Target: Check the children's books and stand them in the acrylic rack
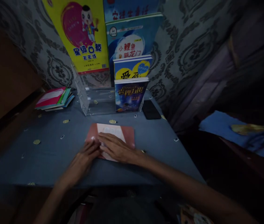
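A small book (128, 134) with a reddish-pink cover and a pale band down its middle lies flat on the cloth-covered table (52, 161). Across the pale band rests my right hand (114, 147), its fingers stretched out flat and pointing left. My left hand (85, 158) touches the lower left part of the same cover, fingers extended and slightly bent. The fingertips of both hands come close together near the book's left side. Part of the cover is hidden under them.
Behind the book stands a clear acrylic rack (99, 109) with a dark blue book (132, 98) and several taller books. A black phone-like slab (151, 109) lies to its right. Stacked booklets (52, 98) sit at the back left. Patterned curtain (190, 46) hangs behind.
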Demonstrator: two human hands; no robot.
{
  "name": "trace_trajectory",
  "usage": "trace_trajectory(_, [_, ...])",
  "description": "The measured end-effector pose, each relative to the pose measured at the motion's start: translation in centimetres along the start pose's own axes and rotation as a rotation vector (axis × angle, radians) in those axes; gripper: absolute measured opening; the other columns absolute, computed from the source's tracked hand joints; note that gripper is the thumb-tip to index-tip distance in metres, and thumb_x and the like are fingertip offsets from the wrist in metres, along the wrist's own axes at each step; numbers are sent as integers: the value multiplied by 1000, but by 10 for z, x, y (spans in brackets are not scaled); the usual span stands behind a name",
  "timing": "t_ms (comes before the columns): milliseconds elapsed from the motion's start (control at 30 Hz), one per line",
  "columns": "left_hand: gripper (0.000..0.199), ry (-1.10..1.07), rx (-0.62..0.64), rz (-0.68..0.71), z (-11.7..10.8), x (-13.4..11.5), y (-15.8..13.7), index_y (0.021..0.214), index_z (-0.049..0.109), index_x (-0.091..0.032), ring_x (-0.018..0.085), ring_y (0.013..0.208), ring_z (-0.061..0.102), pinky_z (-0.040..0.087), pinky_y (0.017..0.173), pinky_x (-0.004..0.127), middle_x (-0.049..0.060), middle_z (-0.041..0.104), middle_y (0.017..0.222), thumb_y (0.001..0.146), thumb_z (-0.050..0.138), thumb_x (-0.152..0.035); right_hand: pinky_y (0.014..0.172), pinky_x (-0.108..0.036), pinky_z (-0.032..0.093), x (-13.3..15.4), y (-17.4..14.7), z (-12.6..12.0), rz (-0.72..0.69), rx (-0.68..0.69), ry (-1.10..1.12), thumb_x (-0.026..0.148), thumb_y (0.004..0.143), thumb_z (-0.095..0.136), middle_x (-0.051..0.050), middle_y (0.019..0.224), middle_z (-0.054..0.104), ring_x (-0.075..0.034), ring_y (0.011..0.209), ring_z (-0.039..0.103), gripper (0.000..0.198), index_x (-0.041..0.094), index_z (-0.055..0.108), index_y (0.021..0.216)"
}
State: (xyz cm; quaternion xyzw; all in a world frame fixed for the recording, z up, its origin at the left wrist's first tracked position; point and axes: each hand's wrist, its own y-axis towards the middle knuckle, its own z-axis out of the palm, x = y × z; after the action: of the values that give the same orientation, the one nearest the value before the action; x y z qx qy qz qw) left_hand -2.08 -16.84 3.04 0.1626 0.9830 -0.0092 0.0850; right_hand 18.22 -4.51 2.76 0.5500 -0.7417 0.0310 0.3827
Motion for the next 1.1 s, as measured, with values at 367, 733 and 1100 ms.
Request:
trace_trajectory(367, [73, -108, -51, 135, 12, -45, 14, 145, 54, -28, 26, 146, 43, 35, 123, 55, 6, 56, 150, 78, 48, 1, 128, -45, 27, -37, 14, 11, 58, 149, -100, 46, 104, 50, -11, 158, 47, -24, 151, 37, 51, 18, 52, 148])
trace_trajectory(733, [37, 26, -159, 112, 26, -47, 18, 138, 60, -26, 28, 149, 41, 36, 121, 56, 7, 58, 150, 103, 49, -32, 127, -52, 26, -68, -20, -27, 285, 104, -260, 37, 107, 37, -17, 163, 36, -28, 155, 28, 55, 10, 41, 155])
trace_trajectory(1100, [43, 127, -74, 86, 19, -34, 77, 144, 51, -18, 30, 152, 35, 28, 121, 64, 12, 48, 157, 107, 36, -36, 122, -64, 29, -34, -96, -10, 447, -100, -280, 32, 103, 43, -22, 166, 29, -37, 157, 17, 52, 14, 47, 151])
